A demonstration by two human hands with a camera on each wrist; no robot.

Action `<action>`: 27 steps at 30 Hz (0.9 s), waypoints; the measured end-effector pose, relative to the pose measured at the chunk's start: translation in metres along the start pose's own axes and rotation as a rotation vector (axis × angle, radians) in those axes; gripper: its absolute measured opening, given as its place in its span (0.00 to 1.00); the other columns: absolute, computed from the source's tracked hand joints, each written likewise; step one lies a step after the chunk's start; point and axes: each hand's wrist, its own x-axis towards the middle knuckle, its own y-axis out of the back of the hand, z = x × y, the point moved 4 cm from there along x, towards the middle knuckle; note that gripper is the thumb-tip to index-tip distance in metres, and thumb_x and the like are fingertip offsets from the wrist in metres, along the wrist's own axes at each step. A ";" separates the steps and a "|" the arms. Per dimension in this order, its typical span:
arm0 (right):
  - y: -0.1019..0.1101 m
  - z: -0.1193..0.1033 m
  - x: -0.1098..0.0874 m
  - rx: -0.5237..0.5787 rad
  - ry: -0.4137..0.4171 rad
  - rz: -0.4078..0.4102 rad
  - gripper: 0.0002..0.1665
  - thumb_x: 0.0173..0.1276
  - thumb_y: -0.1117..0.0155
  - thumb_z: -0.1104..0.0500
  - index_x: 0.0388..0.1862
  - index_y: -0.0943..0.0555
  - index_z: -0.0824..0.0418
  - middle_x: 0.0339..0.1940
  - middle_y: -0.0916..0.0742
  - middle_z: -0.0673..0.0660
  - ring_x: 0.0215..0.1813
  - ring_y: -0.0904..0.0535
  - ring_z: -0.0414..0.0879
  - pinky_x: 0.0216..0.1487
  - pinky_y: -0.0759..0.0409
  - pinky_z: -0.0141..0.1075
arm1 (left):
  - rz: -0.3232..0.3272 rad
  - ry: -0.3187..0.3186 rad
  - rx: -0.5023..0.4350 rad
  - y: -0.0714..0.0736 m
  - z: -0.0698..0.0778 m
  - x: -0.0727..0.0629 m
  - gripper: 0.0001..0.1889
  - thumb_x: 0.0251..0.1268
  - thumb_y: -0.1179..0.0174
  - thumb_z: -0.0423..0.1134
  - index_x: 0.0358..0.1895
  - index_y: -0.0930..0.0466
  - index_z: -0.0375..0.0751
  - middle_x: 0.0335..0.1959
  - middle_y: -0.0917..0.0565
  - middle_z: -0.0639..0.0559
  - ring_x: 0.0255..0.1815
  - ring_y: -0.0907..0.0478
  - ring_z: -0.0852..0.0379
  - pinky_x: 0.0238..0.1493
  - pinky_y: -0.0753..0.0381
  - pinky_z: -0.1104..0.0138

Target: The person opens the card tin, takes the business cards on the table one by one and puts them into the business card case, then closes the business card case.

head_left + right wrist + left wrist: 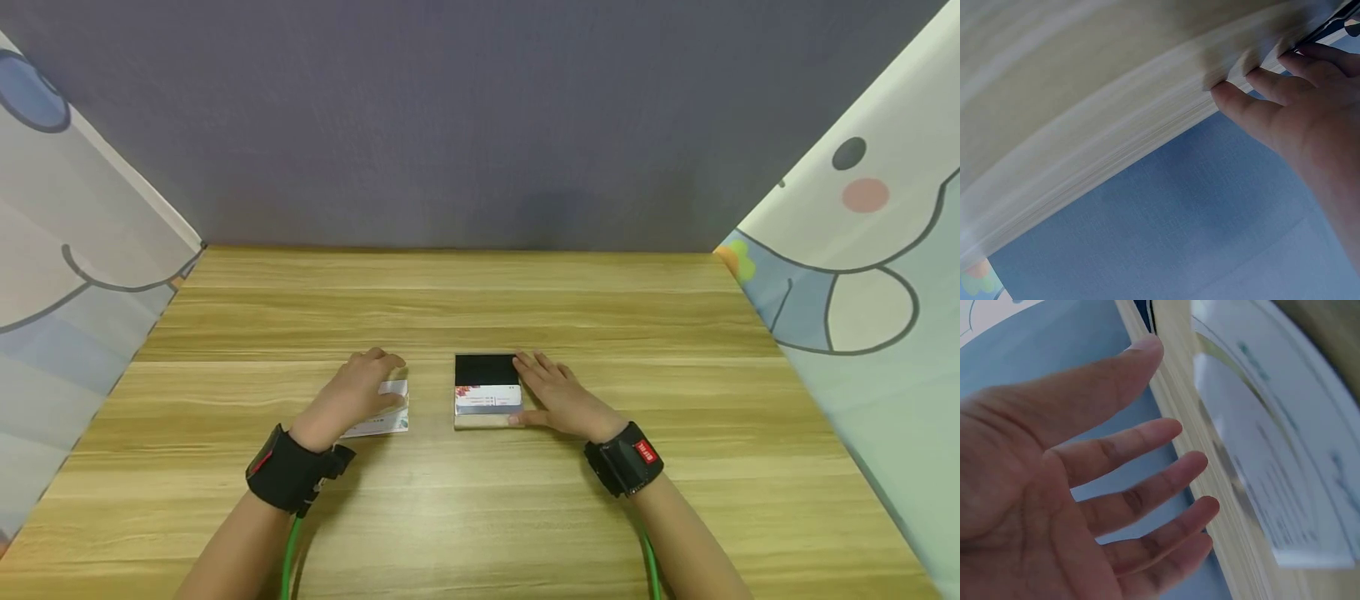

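In the head view my left hand [356, 396] is over white printed cards [390, 422] lying on the table. The left wrist view shows its fingers spread and relaxed, apart from the cards [1254, 444], with nothing between them; two white pieces seem to overlap there. To the right lies a flat, dark rectangular card holder [480, 370], with a white card with a floral corner [487, 397] across its lower part. My right hand [558, 400] touches the holder's right side, thumb at the lower corner, fingers extended. In the right wrist view its fingertips [1222, 90] meet the tabletop.
The wood-grain table [480, 517] runs back to a grey-blue panel [465, 125]. Cartoon-printed sheets [847, 233] stand at both sides. Each wrist wears a black strap [288, 468], and a green cable [288, 554] runs from it along the forearm.
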 end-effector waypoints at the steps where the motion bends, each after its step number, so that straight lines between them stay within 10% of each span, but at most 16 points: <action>1: 0.000 0.000 0.000 -0.002 0.000 0.000 0.53 0.71 0.33 0.45 0.80 0.45 0.73 0.82 0.42 0.69 0.81 0.53 0.68 0.76 0.51 0.65 | -0.005 0.017 0.005 0.001 -0.002 -0.004 0.25 0.62 0.28 0.33 0.61 0.22 0.27 0.54 0.22 0.33 0.54 0.25 0.29 0.57 0.24 0.42; 27: 0.000 0.000 0.001 -0.014 -0.004 -0.011 0.53 0.72 0.34 0.45 0.80 0.46 0.73 0.82 0.44 0.68 0.82 0.55 0.67 0.76 0.52 0.64 | 0.070 0.094 0.115 0.003 -0.027 -0.028 0.24 0.51 0.22 0.31 0.53 0.19 0.28 0.46 0.20 0.32 0.44 0.20 0.33 0.42 0.19 0.46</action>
